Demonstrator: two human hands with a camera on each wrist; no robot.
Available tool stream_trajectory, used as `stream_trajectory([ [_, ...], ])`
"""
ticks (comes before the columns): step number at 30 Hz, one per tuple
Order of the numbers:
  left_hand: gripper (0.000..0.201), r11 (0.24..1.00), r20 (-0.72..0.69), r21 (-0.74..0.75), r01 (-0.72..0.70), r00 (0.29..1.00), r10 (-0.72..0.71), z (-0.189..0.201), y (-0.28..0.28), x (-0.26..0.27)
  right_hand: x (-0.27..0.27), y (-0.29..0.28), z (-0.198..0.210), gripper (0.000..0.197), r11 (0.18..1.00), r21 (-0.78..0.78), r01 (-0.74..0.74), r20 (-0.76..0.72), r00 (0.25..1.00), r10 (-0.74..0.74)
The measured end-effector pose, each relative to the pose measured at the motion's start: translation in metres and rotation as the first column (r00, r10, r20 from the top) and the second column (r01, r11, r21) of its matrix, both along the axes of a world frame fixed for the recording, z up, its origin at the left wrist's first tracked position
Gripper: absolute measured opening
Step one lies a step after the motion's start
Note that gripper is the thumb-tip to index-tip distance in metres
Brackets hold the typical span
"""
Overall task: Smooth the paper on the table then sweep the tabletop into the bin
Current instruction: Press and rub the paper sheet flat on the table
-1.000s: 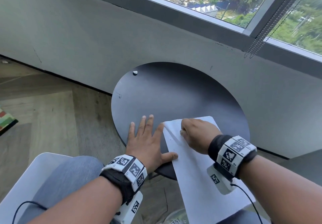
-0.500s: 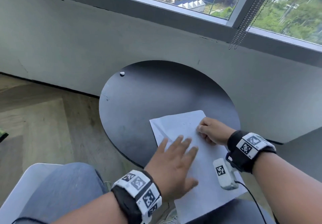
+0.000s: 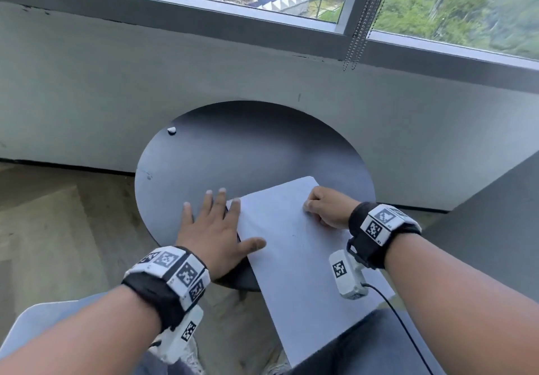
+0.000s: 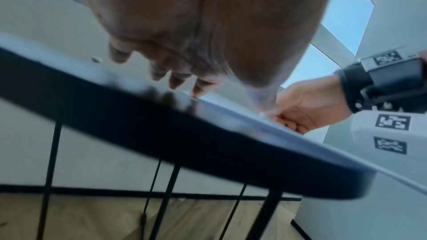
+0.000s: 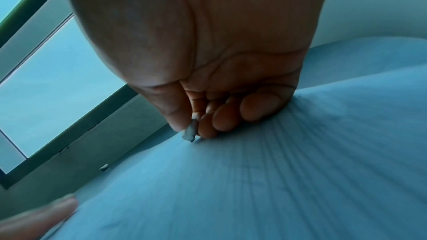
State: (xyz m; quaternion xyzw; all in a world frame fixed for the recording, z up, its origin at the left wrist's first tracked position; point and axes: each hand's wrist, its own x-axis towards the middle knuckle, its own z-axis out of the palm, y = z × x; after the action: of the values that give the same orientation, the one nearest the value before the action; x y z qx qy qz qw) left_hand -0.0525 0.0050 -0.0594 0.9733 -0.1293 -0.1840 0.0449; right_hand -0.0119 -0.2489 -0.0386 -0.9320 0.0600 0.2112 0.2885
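Paper point(image 3: 294, 246) overhangs the round black table's point(image 3: 248, 147) near edge, no writing legible. Left hand point(image 3: 217, 226) flat, fingers spread across its left edge; right hand point(image 3: 328, 208) curled, pinching a small grey scrap point(image 5: 191, 131) on it. Window wall behind.

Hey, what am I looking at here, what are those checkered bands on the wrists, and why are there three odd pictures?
A person wears tracking bands and small wrist cameras. The wide picture comes from a head camera; the others look along each hand. A white paper lies on the round black table, partly overhanging its near edge. The left hand lies flat with fingers spread at the paper's left edge. The right hand is curled, pinching something small against the paper. A tiny white scrap sits near the table's far edge.
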Motion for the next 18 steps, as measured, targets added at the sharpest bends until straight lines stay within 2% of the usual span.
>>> stream_trajectory([
  [1,0.099,0.999,0.021,-0.01,0.031,0.999,-0.031,0.003,-0.003,-0.001,0.001,0.0,-0.001,0.016,1.0,-0.002,0.003,0.002,1.0,-0.003],
  [3,0.098,0.982,0.065,-0.034,0.187,0.981,-0.184,0.006,-0.015,-0.008,0.002,0.0,-0.002,0.015,1.0,-0.002,0.006,0.005,1.0,-0.006],
  [6,0.102,0.912,0.028,-0.037,0.408,0.913,-0.407,-0.002,-0.033,-0.02,0.003,-0.001,-0.004,0.016,1.0,0.001,0.016,0.005,1.0,-0.016],
  [8,0.102,0.915,-0.024,-0.037,0.401,0.915,-0.402,-0.009,-0.029,-0.016,0.003,-0.002,-0.004,0.018,1.0,0.012,0.019,0.007,1.0,-0.019],
  [11,0.108,0.97,-0.032,-0.001,0.242,0.97,-0.242,-0.011,-0.012,0.001,0.001,-0.002,-0.005,0.018,1.0,0.012,0.018,0.026,0.999,-0.018],
  [14,0.105,0.991,-0.04,0.013,0.132,0.991,-0.131,-0.003,-0.007,0.012,0.001,-0.002,-0.008,0.017,1.0,-0.004,0.03,0.053,0.998,-0.03],
  [16,0.106,0.984,-0.016,-0.032,0.176,0.984,-0.177,0.003,-0.015,0.008,0.003,-0.003,-0.01,0.016,0.999,-0.03,0.038,0.08,0.996,-0.036],
  [18,0.105,0.955,0.017,-0.076,0.286,0.958,-0.285,0.006,-0.027,0.001,0.004,-0.004,-0.01,0.016,0.997,-0.059,0.045,0.11,0.993,-0.038],
])
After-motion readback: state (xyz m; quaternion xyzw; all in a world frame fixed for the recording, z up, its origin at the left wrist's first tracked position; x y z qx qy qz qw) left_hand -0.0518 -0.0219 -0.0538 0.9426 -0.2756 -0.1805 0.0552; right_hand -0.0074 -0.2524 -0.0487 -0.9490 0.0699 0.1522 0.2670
